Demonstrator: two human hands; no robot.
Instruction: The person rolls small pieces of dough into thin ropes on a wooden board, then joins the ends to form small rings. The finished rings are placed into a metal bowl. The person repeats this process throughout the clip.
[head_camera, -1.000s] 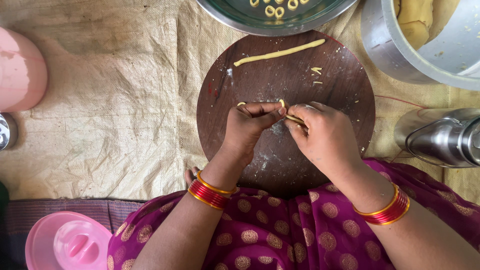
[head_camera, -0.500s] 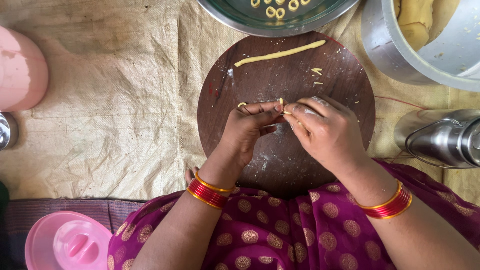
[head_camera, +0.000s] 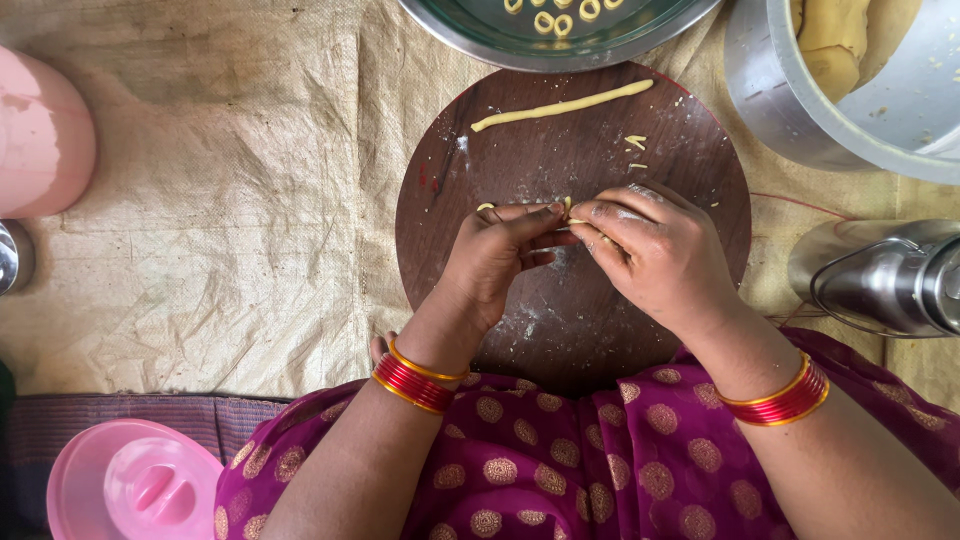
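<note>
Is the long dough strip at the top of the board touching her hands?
Apart. The head view shows bare board between the dough strip and both hands, left hand and right hand.

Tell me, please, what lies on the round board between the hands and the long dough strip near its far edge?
In the head view, a few small dough scraps lie on the dark wooden board, between the long dough strip and the right hand; otherwise bare board.

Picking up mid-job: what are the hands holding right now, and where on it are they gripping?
A thin dough strip, pinched between the fingertips of the left hand and right hand above the round wooden board. Most of it is hidden, so the exact grip point cannot be told.
</note>
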